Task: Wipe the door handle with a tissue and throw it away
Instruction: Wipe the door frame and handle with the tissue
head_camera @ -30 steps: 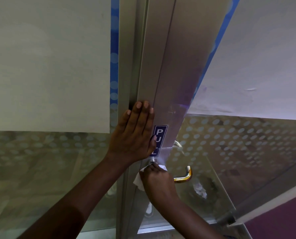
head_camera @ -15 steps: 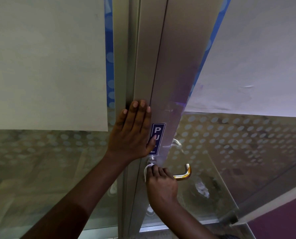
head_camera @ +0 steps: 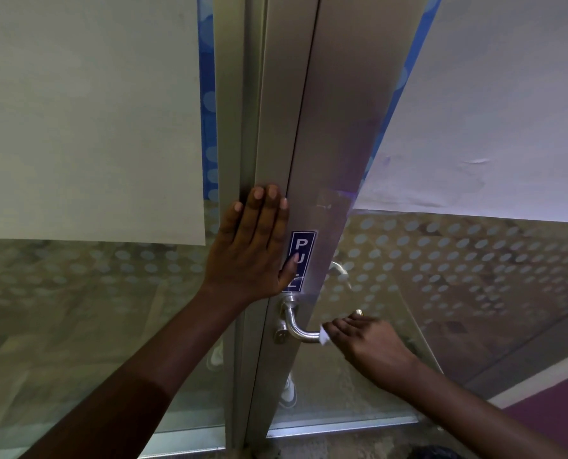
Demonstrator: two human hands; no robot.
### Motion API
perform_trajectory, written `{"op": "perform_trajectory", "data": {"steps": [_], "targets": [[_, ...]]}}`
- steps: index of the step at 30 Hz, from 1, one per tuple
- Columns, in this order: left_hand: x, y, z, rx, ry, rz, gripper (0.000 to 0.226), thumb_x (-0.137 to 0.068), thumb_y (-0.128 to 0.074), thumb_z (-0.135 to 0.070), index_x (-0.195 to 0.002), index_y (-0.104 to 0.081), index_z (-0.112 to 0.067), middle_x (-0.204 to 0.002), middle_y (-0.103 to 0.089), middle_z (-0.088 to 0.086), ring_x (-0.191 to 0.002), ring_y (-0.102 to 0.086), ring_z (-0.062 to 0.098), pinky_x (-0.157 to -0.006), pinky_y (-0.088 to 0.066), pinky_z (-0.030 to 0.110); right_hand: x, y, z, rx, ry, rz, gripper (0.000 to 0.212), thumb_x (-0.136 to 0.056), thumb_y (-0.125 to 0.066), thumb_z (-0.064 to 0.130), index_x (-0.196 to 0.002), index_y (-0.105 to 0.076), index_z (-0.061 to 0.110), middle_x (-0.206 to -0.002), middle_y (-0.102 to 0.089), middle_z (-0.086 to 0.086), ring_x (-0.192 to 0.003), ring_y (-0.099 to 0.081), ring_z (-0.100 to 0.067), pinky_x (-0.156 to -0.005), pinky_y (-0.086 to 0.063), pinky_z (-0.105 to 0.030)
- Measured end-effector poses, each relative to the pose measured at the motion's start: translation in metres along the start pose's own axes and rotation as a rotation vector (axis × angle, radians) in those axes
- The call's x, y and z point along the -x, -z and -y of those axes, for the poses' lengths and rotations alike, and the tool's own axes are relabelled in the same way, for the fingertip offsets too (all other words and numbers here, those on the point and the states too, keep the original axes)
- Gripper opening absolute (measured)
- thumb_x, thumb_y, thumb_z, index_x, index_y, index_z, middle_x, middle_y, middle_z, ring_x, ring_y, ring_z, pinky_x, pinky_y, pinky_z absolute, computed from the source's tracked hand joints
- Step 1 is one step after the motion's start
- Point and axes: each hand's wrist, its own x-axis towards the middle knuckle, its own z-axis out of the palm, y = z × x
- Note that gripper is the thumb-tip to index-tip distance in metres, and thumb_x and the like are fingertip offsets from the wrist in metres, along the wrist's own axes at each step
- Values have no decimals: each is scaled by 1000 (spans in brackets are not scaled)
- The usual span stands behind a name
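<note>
While you are bracing the metal door frame (head_camera: 312, 134) with your left hand (head_camera: 251, 250), you are working through the wiping step of the job. That frame is the biggest thing before you, with frosted, dotted glass panels (head_camera: 458, 276) running on either side of it. Your left hand is lying flat and spread on the frame, fingers (head_camera: 265, 213) wide and holding nothing, the thumb crossing the blue PULL sticker (head_camera: 303, 246) just above the door handle (head_camera: 297, 326).

Your right hand (head_camera: 372, 342) is sitting at the outer end of the handle's lever, away from the frame, with its fingers closed narrowly around the lever and the tissue (head_camera: 324, 338). Only a small white corner of the tissue is peeking out on the frame side of your fingers; the rest is hidden in your grip. The curved neck of the handle next to the frame is bare and shining, and a small gold tip (head_camera: 358, 312) of the lever is showing just past your knuckles.

By my judgement, you are in the middle of the task: wiping is under way at the lever's far end, though how clean the handle is cannot be told. Throwing the tissue away is not yet done, and no bin is visible.
</note>
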Motion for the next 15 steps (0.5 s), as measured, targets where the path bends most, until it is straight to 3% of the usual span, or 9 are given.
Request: {"op": "perform_trajectory", "data": {"steps": [2, 6, 8, 13, 15], "targets": [[0, 0, 0, 1, 0, 3, 86, -95, -36, -51, -154, -5, 3, -163, 11, 19, -152, 6, 32, -123, 4, 46, 0, 0, -4, 13, -14, 23, 23, -78, -53, 8, -96, -67, 11, -77, -69, -4, -61, -63, -24, -53, -53, -30], [0, -1, 0, 0, -2, 3, 85, -96, -35, -52, -154, -5, 4, -163, 11, 20, -151, 7, 32, -123, 5, 46, -13, -5, 18, 70, -104, 82, 24, -55, -79, 6, -74, -65, 15, -58, -62, -1, -49, -58, -21, -48, -46, -25], [0, -1, -1, -3, 1, -2, 85, -96, -35, -52, -153, -6, 4, -163, 11, 20, -151, 6, 32, -123, 5, 46, -18, -8, 29, 68, -138, 97, 26, -51, -82, 9, -69, -64, 17, -56, -62, 0, -49, -58, -20, -47, -44, -23], [1, -2, -1, -6, 10, -8, 86, -97, -36, -53, -153, -9, 5, -163, 11, 20, -152, 6, 32, -123, 4, 47, -38, -13, 58, 83, -204, 5, 16, -62, -54, 5, -63, -67, 16, -51, -62, 1, -46, -58, -16, -45, -43, -21], [1, -2, -1, -11, 8, -13, 86, -96, -37, -53, -153, -10, 5, -163, 10, 19, -152, 5, 32, -123, 3, 47, -40, -15, 62, 46, -220, -12, 10, -59, -63, 9, -64, -67, 16, -53, -63, 1, -48, -59, -16, -46, -44, -21]]}}
